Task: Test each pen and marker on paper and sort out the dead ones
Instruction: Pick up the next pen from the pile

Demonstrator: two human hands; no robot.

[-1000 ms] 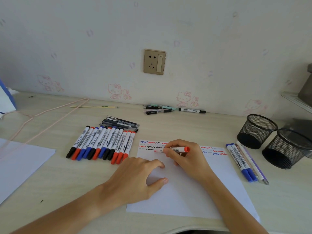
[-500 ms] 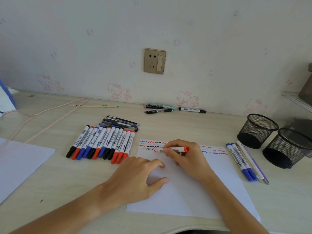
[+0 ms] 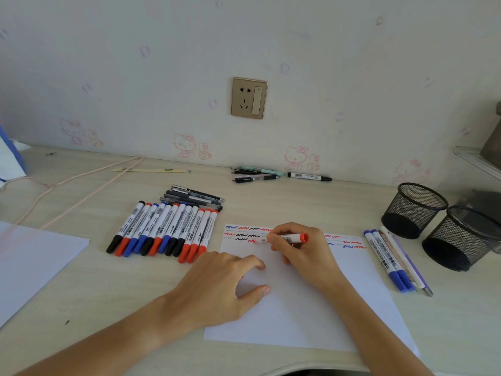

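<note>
My right hand (image 3: 301, 251) grips a red marker (image 3: 298, 237), tip down on the white test sheet (image 3: 311, 316) among red, blue and black squiggles (image 3: 244, 232). My left hand (image 3: 219, 286) rests on the sheet's left part, fingers spread and holding nothing. A row of several capped red, blue and black markers (image 3: 165, 230) lies left of the sheet, with dark pens (image 3: 195, 198) just behind it. Two blue markers and a few thin pens (image 3: 393, 260) lie right of the sheet.
Two black mesh pen cups (image 3: 412, 210) (image 3: 461, 240) stand at the right. Several pens and a black marker (image 3: 279, 175) lie along the wall. Another white sheet (image 3: 32, 261) lies at the left, with a pink cord (image 3: 67, 196) and a pencil (image 3: 149, 170) behind it.
The red marker's tip has shifted slightly left and down on the sheet, leaving a short red mark. My left hand has stayed in place.
</note>
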